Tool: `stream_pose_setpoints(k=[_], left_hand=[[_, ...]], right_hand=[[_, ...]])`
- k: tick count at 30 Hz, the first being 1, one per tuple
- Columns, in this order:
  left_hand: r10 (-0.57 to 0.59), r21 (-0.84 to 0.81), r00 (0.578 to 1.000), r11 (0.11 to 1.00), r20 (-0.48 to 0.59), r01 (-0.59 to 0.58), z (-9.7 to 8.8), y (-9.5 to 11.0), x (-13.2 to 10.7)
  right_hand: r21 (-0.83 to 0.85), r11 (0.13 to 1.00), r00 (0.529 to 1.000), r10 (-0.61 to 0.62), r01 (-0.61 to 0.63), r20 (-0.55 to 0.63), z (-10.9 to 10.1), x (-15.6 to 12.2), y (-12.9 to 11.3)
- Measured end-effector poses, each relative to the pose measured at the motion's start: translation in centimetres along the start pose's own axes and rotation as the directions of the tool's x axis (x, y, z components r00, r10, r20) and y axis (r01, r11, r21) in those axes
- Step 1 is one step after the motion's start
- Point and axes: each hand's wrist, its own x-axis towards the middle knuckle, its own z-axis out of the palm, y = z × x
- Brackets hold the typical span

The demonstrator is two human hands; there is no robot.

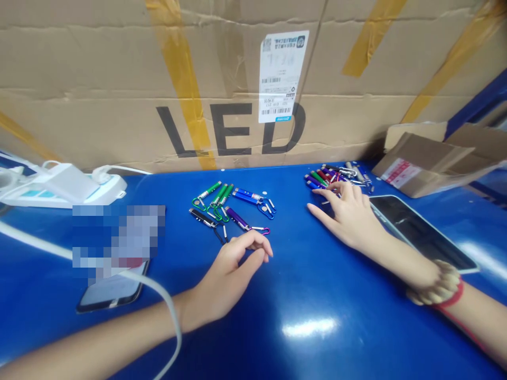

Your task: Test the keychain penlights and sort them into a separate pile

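On the blue table (301,279), small torches with hooked clips are laid in two places: a spread group left of centre and a mixed pile (322,177) at the far right. In the group, three green torches (220,195) are set slanting, their long axes run from far right to near left, with the clips pointed to the near side. Two blue torches (246,196), placed side by side to their right, are turned almost crosswise, clips to the right and slightly near. The black torch (201,217) and the purple torch (236,217) are angled from far left to near right, clips at the near-right ends.

The left hand (241,261) is placed just on the near side of these two, its fingers curled; whether anything is gripped cannot be told. The right hand (350,211) is held at the pile's near edge with its grip open, thumb and forefinger parted; whether a torch is touched cannot be told. Beside its wrist a white-rimmed device (428,232) is laid, its long axis slanted from far left to near right.
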Motion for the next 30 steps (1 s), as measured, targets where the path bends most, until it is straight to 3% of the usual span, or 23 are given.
stream_pose_setpoints(k=[4, 7, 10, 17, 25, 30], left_hand=[[0.005, 0.033, 1.000, 0.999, 0.025, -0.006, 0.1, 0.0, 0.0], [-0.005, 0.084, 0.999, 0.997, 0.040, 0.001, 0.1, 0.1, 0.0], [-0.013, 0.126, 0.999, 0.992, 0.045, 0.007, 0.1, 0.2, 0.0], [0.005, 0.186, 0.998, 0.982, 0.062, -0.016, 0.2, 0.2, 0.0], [0.010, 0.230, 0.997, 0.973, 0.072, -0.027, 0.3, 0.4, 0.1], [0.007, 0.250, 0.998, 0.968, 0.063, -0.023, 0.4, 0.4, 0.0]], right_hand=[[0.144, 0.981, 0.989, -0.140, 0.132, 0.042, -1.1, -0.1, -1.3], [0.245, 0.938, 0.952, -0.281, 0.246, 0.119, -1.7, -0.4, -2.4], [0.312, 0.907, 0.921, -0.348, 0.283, 0.177, -1.8, -0.6, -3.4], [0.290, 0.913, 0.919, -0.348, 0.287, 0.184, -1.6, -0.6, -4.7], [0.218, 0.945, 0.966, -0.257, 0.245, 0.027, -1.7, -0.4, -3.9], [0.307, 0.925, 0.974, -0.226, 0.223, -0.024, -2.3, -0.3, -3.7]])
